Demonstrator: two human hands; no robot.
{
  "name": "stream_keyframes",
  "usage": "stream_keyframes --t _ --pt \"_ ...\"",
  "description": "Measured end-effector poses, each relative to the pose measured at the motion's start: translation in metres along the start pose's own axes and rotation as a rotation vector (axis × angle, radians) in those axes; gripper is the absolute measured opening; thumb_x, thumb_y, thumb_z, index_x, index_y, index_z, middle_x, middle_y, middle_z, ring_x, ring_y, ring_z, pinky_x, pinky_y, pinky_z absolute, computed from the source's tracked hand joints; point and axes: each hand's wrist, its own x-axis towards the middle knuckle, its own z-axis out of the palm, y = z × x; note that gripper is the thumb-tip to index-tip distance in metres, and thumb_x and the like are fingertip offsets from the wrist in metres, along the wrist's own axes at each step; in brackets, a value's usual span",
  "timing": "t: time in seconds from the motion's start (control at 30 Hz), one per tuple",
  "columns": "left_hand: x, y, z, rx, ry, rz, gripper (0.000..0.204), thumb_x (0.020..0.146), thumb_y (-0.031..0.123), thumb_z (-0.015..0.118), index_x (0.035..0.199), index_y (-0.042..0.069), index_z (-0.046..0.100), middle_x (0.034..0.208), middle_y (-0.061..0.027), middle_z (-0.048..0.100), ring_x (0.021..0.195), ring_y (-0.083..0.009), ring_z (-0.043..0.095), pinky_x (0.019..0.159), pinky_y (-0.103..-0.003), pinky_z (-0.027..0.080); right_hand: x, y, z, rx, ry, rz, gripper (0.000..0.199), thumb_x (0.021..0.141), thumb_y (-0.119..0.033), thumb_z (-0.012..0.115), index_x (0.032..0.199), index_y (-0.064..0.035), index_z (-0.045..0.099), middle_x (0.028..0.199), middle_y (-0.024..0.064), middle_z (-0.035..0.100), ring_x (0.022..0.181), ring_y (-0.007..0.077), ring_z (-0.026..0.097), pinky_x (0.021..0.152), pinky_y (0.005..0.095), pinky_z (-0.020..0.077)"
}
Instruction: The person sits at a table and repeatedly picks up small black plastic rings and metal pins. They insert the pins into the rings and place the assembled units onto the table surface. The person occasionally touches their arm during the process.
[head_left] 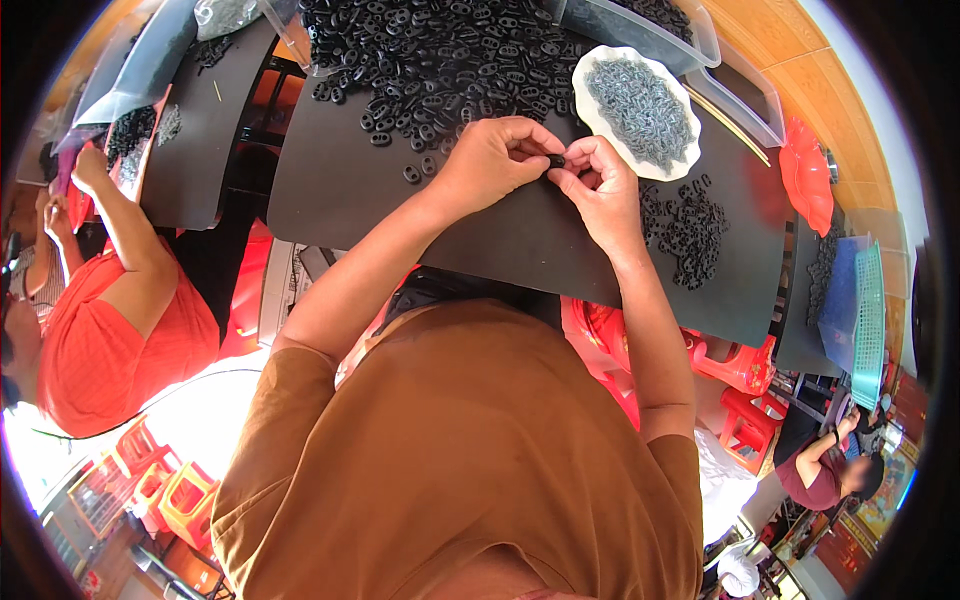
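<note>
My left hand [492,165] and my right hand [603,190] meet above the near part of the dark table [480,245]. Between their fingertips is a small black piece [556,160], pinched from both sides; fingers partly cover it. A big heap of black oval two-hole pieces [440,60] spreads beyond my hands. To the right of my right hand, a white scalloped plate [585,100] carries many tiny grey, spring-like parts [642,115]. Nearer to me on that side lies a smaller pile of black pieces [690,235].
Clear plastic bins [640,35] stand at the far edge, with thin sticks [735,128] beside one. At right are a red dish [805,175] and a turquoise basket [868,320]. A person in red [130,320] sits left; another person [820,475] is lower right. Red stools [750,425] stand about.
</note>
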Motion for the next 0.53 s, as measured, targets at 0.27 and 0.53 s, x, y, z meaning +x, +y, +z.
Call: stream_keyframes --t 0.27,0.53 --pt "-0.001 0.003 0.003 0.155 0.030 0.116 0.016 0.083 -0.001 0.064 0.098 0.000 0.069 0.095 -0.0048 0.067 0.087 -0.0125 0.067 0.078 -0.025 0.055 -0.002 -0.016 0.003 -0.174 0.018 0.018 0.024 0.074 0.005 0.073 0.091 -0.0036 0.059 0.073 0.0011 0.063 0.066 0.0057 0.058 0.059 0.0216 0.0464" --pt "-0.003 0.004 0.001 0.193 0.069 0.119 0.019 0.084 0.000 0.064 0.102 0.001 0.068 0.095 -0.0082 0.068 0.088 -0.0150 0.068 0.080 -0.027 0.056 -0.005 -0.008 0.004 -0.159 0.061 0.036 0.023 0.075 0.004 0.072 0.094 -0.0027 0.061 0.078 0.0029 0.068 0.067 0.0087 0.062 0.060 0.0233 0.0483"
